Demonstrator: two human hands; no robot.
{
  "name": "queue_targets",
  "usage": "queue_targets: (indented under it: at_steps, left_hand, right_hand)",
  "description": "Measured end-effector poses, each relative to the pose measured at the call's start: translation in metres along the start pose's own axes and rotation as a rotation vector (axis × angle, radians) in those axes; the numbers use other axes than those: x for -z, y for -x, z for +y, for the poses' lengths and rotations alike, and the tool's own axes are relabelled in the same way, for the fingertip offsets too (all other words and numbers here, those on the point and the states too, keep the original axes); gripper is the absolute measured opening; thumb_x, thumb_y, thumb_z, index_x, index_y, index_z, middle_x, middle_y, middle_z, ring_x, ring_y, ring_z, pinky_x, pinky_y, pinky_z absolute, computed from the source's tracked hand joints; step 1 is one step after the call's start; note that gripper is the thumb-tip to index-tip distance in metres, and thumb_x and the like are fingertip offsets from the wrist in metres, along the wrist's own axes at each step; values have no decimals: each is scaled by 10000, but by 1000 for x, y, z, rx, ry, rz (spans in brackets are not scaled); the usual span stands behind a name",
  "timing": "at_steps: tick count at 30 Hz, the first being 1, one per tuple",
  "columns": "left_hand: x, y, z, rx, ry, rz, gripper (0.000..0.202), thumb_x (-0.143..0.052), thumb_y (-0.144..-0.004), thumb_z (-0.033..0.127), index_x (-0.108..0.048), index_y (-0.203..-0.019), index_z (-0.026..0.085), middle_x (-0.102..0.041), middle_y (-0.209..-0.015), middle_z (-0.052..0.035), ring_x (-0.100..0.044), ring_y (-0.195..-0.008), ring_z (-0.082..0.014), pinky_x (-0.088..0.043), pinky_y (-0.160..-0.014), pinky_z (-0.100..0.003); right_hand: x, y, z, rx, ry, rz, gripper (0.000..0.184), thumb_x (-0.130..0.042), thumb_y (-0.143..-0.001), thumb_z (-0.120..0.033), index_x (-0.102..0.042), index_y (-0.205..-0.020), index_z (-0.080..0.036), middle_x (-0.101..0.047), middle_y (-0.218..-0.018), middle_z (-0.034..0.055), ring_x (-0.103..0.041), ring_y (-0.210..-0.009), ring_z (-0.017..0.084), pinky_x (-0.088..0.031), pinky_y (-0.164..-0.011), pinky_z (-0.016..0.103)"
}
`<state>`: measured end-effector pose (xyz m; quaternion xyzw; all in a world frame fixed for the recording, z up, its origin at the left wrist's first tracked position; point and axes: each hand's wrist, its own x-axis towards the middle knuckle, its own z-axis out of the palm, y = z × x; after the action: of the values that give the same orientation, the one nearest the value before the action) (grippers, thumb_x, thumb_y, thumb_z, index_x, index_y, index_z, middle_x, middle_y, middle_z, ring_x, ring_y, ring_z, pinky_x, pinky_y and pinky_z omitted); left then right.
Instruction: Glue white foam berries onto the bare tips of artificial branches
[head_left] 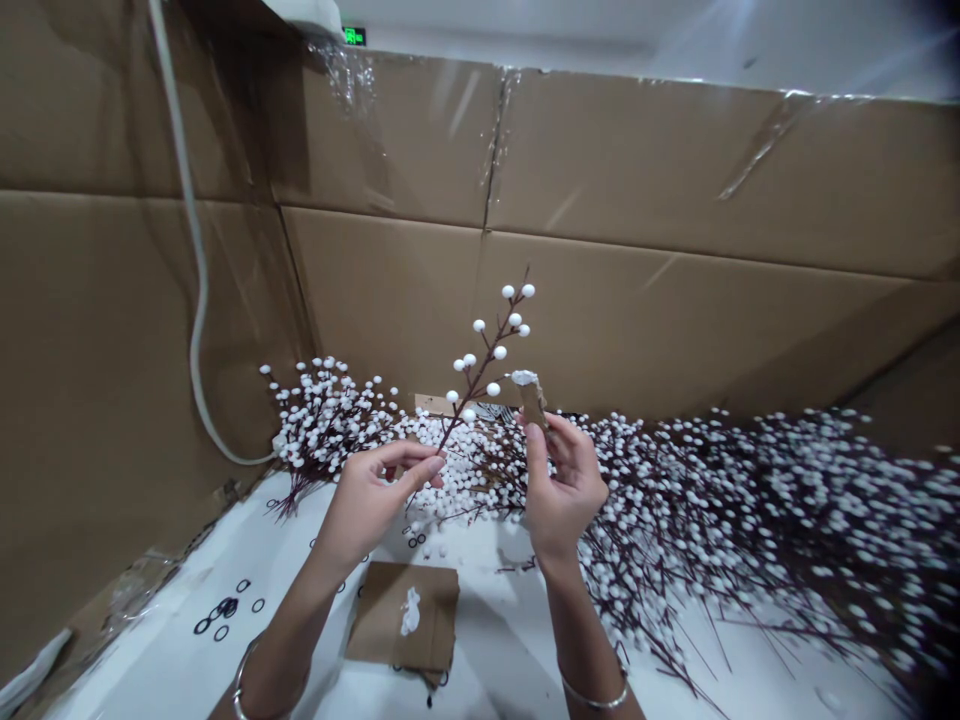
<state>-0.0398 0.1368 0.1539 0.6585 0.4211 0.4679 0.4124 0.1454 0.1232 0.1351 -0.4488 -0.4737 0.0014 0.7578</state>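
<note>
My left hand (386, 495) pinches the lower stem of a berry branch (487, 362), a thin dark brown twig with round white berries, tilted up to the right. In my right hand (562, 485) is a small strip of cardboard (533, 402), its top end coated with a white paste. That coated end is close to a side twig of the branch; whether they touch I cannot tell. Below my hands, a flat cardboard piece (375, 620) lies on the white table (499, 640) and carries a smear of white paste (410, 612).
Many white-berry branches (675, 500) cover the table's right side and back, with another bunch (322, 420) at the back left. Small black rings (225, 608) lie at the left. Tall cardboard walls (637, 200) enclose the table, and a white cable (196, 250) hangs along the left one.
</note>
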Motion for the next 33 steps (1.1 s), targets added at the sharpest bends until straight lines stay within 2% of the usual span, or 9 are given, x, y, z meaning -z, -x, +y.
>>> queue_targets:
  at_steps: [9,23,33]
  left_hand:
    - [0,1,-3,8,11,-2,207,-707,-815,402,-736,-854,200,-725,-711,-10,-634,-684,-133,-464,-626,-219]
    - [1,0,-1,-3,9,7,185,-709,-816,381,-742,-848,202,-727,-703,-5,-625,-655,-114,-452,-588,-195]
    - [-1,-1,-2,6,41,20,179,-723,-799,368,-740,-830,192,-726,-692,-13,-671,-670,-126,-500,-611,-188]
  right_hand:
    - [3,-1,2,59,32,-23,243,-631,-855,-173,-645,-1096,-204,-736,-1002,46,-725,-886,183,-595,-818,346]
    - [3,-1,6,59,68,-7,239,-635,-855,-187,-649,-1092,-211,-736,-1006,46,-724,-888,185,-590,-825,349]
    - [3,-8,4,-19,-29,52,204,-645,-853,-202,-645,-1056,-178,-746,-967,62,-735,-880,190,-601,-824,345]
